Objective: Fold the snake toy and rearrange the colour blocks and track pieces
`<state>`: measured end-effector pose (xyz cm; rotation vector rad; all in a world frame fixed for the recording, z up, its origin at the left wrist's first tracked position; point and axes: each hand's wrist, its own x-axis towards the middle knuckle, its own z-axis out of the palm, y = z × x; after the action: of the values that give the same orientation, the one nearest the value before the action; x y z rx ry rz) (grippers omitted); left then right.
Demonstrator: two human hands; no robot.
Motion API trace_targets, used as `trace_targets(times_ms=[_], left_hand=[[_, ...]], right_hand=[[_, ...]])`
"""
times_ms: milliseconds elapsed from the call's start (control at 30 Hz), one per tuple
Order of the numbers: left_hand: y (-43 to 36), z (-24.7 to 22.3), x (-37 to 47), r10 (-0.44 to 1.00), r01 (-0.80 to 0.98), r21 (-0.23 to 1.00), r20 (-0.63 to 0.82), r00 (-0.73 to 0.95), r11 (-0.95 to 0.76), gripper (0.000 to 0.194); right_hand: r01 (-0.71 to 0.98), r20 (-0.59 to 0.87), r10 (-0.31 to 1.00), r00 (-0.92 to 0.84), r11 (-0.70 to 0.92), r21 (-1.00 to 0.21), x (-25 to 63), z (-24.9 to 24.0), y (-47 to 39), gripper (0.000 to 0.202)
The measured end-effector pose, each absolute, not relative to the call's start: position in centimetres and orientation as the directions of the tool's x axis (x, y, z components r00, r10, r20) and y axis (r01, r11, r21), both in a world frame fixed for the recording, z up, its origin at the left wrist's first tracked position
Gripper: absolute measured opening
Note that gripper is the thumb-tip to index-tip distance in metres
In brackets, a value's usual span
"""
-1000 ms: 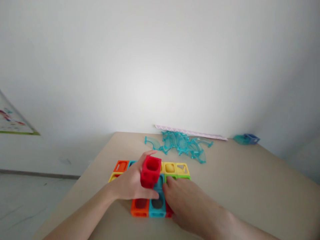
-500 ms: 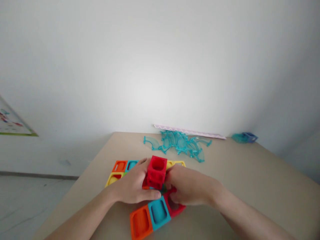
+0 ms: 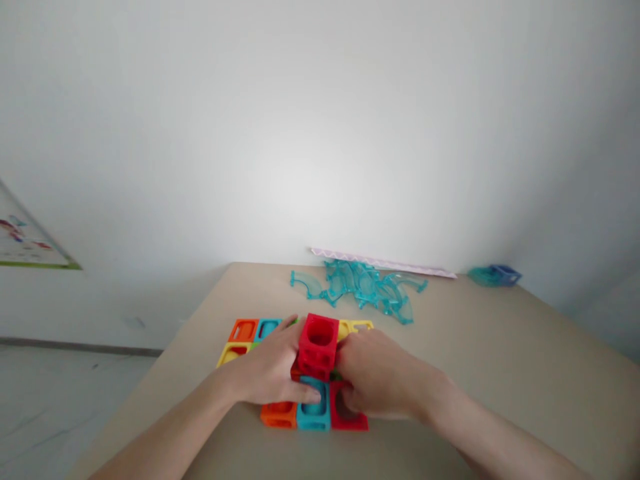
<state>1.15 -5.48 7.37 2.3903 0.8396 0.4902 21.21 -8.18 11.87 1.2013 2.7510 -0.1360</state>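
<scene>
Setting, head view: we note a beige table (image 3: 500, 373) set against a plain white wall (image 3: 320, 133); a strip of grey floor shows at lower left.
Left hand: our left hand (image 3: 273, 370) rests curled over the flat blocks, fingers pressed to the left face of the red cube (image 3: 318, 347), thumb lying along the front row. It grips the cube from that side.
Right hand: our right hand (image 3: 377, 377) is closed against the cube's right face, fingertips tucked down at its base. Both hands clamp the cube between them.
Red cube: upright, open hole facing up, standing on top of the block mat (image 3: 250, 337) near its middle.
Block mat: flat coloured squares joined side by side; orange, blue and yellow show at the rear left, yellow at the rear right, and orange, blue and red along the front edge.
Clear blue pieces (image 3: 363, 290): a loose heap of curved parts, well apart from the hands, toward the wall.
Pale strip (image 3: 383, 264): lies along the table's far edge.
Small blue object (image 3: 495, 275): far right corner; too small to identify.
Poster (image 3: 25, 243): partly visible at the left edge.
</scene>
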Motion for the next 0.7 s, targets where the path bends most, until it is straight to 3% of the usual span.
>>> trace_targets(times_ms=[133,267,400,500,567,700], left_hand=[[-5.5,7.2,1.2,0.678,0.481,0.609,0.131,0.723,-0.63,0.055],[-5.4,7.2,0.9,0.684,0.422,0.681,0.16,0.712,-0.598,0.068],[-5.2,7.4,0.7,0.691,0.277,0.836,0.158,0.705,-0.474,0.055],[-5.2,7.2,0.8,0.745,0.25,0.881,0.156,0.649,-0.403,0.052],[-5.2,7.0,0.9,0.767,0.251,0.89,0.152,0.624,-0.381,0.055],[-5.3,6.9,0.9,0.764,0.264,0.885,0.144,0.629,-0.384,0.052]], right_hand=[[0.701,-0.145,0.694,-0.705,0.713,0.01,20.4,12.6,-9.9,0.015],[0.683,-0.069,0.681,-0.729,0.72,-0.119,21.5,14.9,-10.9,0.009],[0.723,0.169,0.759,-0.629,0.651,-0.23,23.4,17.2,-10.5,0.013],[0.755,0.403,0.791,-0.461,0.588,-0.29,23.5,17.3,-9.8,0.013],[0.746,0.505,0.779,-0.373,0.575,-0.335,23.0,16.7,-9.4,0.009],[0.668,0.693,0.675,-0.254,0.641,-0.379,22.1,15.7,-9.0,0.019]])
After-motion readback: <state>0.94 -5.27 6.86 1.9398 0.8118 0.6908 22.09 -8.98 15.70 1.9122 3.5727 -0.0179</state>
